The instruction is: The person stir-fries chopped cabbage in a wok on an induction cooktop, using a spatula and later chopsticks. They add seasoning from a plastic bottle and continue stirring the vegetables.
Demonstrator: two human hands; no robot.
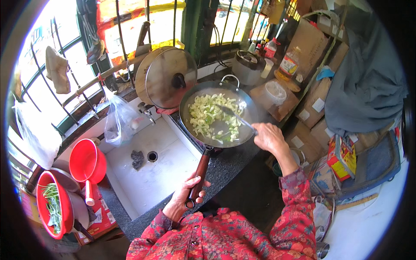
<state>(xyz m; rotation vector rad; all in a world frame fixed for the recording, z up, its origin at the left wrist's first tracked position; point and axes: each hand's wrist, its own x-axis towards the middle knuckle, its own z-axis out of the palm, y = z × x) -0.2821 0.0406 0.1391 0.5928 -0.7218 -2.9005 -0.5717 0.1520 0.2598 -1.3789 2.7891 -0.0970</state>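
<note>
A wok (189,126) with a long brown handle (201,172) stands on the dark counter. My left hand (189,190) is wrapped round the handle near its end. Chopped pale green and whitish vegetable pieces (211,112) lie spread in the wok. My right hand (269,138), at the wok's right side, grips a metal spatula (242,120). The spatula's blade reaches in among the pieces near the wok's far right part. My fingers hide the end of the spatula's handle.
Left of the wok is a white sink (173,173) holding a dark scrubber (137,160). A glass lid (170,82) leans behind it. Further left stand a red dipper (86,162) and a red basin (65,208) with greens. An oil bottle (289,64) and cardboard boxes (310,47) are at the right.
</note>
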